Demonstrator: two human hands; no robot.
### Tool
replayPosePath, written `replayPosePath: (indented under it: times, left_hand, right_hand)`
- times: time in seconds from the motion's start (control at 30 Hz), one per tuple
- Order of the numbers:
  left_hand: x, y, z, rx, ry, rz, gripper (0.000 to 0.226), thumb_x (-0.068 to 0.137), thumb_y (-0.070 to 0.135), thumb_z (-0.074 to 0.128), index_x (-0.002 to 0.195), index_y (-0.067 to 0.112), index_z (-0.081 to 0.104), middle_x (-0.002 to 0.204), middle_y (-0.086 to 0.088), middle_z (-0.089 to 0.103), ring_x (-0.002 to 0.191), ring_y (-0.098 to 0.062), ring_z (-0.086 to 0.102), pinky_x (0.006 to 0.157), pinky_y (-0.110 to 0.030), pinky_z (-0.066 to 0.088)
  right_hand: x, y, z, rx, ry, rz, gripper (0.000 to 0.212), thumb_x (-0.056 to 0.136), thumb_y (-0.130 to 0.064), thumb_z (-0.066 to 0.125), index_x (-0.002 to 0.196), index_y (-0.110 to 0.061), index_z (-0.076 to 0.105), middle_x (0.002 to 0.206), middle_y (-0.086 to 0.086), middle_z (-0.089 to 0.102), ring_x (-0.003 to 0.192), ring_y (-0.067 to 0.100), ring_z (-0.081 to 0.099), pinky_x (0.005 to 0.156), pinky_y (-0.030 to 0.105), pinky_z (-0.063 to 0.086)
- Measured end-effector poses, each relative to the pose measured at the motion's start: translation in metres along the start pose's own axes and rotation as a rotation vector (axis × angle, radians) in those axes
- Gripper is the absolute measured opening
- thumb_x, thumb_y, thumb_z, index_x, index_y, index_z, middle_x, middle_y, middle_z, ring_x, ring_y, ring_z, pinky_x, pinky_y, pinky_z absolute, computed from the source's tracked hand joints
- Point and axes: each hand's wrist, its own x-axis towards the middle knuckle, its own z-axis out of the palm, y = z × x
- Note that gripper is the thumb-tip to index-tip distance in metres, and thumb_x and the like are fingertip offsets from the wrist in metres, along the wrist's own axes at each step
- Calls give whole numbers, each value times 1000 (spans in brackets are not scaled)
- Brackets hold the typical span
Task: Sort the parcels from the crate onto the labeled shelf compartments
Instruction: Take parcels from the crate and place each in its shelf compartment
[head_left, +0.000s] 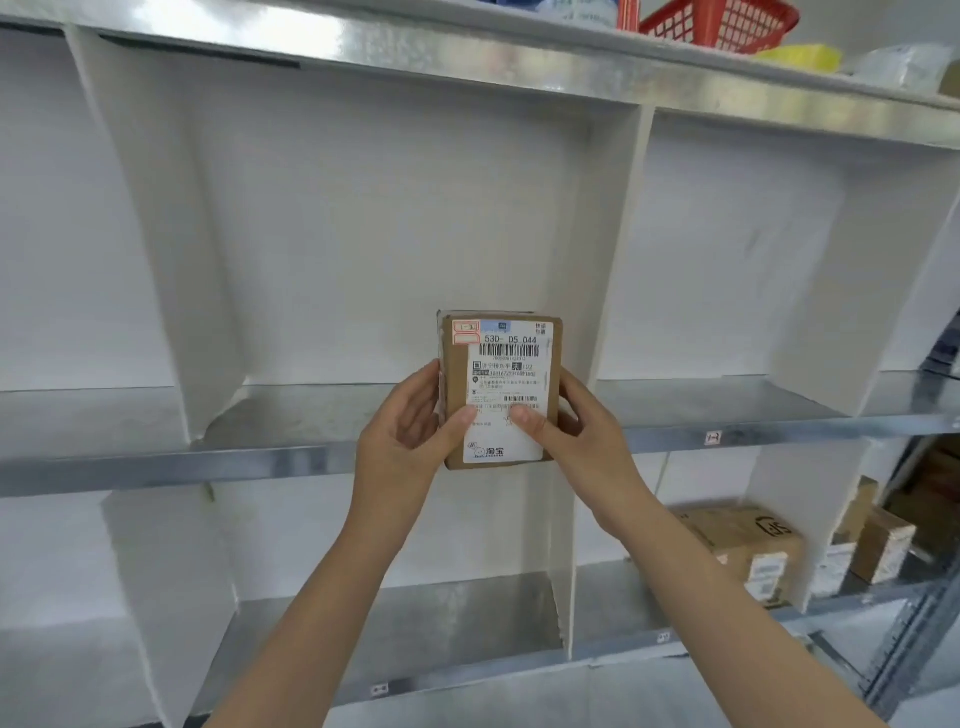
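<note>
A small brown cardboard parcel (501, 387) with a white shipping label facing me is held upright in front of the shelf unit. My left hand (410, 431) grips its left side, thumb pressed on the label. On the right side, my right hand (576, 431) holds it the same way. The parcel hovers at the front edge of the middle metal shelf (260, 457), before the centre compartment. A small label tag (712, 438) sits on the shelf edge to the right. The crate is out of view.
White dividers (613, 249) split the shelves into compartments. Lower right compartments hold a large cardboard box (748, 545) and smaller boxes (878, 540). A red basket (722, 23) and bags sit on the top shelf. More tags (379, 689) mark the lower shelf edge.
</note>
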Motion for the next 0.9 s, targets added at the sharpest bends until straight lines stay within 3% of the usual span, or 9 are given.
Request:
replayPosePath:
  times: [0.2, 0.37, 0.63, 0.83, 0.9]
  left_hand:
    - [41, -36, -12, 52, -37, -29, 55, 83, 3, 74, 134, 17, 56, 125, 10, 68, 120, -5, 61, 101, -28, 51]
    - [57, -58, -16, 84, -87, -19, 54, 84, -4, 71, 132, 12, 53, 123, 12, 68, 119, -4, 61, 92, -16, 51]
    - [78, -77, -18, 194, -136, -22, 56, 86, 5, 71, 136, 14, 48, 136, 5, 60, 128, -8, 55, 108, -42, 46]
    - [75, -75, -9, 283, -84, -58, 57, 88, 13, 71, 139, 24, 48, 136, 12, 59, 128, -5, 54, 107, -39, 48]
    - [67, -67, -2, 380, -6, -101, 64, 87, 23, 74, 143, 26, 44, 142, 9, 54, 132, -8, 51, 108, -39, 46]
  right_hand:
    - [41, 33, 7, -93, -9, 9, 52, 92, -22, 70, 139, -31, 51, 122, -15, 69, 112, 3, 64, 97, 29, 54]
    - [58, 56, 8, -141, 0, 0, 53, 90, -17, 72, 137, -28, 51, 124, -14, 67, 114, 2, 62, 96, 23, 53]
    - [74, 70, 5, -175, 32, -32, 52, 88, -18, 73, 133, -31, 49, 126, -14, 65, 114, -1, 60, 94, 15, 50]
    - [75, 72, 7, -164, 19, -45, 49, 92, -19, 69, 130, -40, 45, 124, -19, 63, 114, -7, 58, 89, 9, 48]
    - [67, 75, 8, -164, 33, -51, 45, 94, -31, 65, 133, -39, 43, 131, -15, 59, 124, 0, 54, 94, 15, 48]
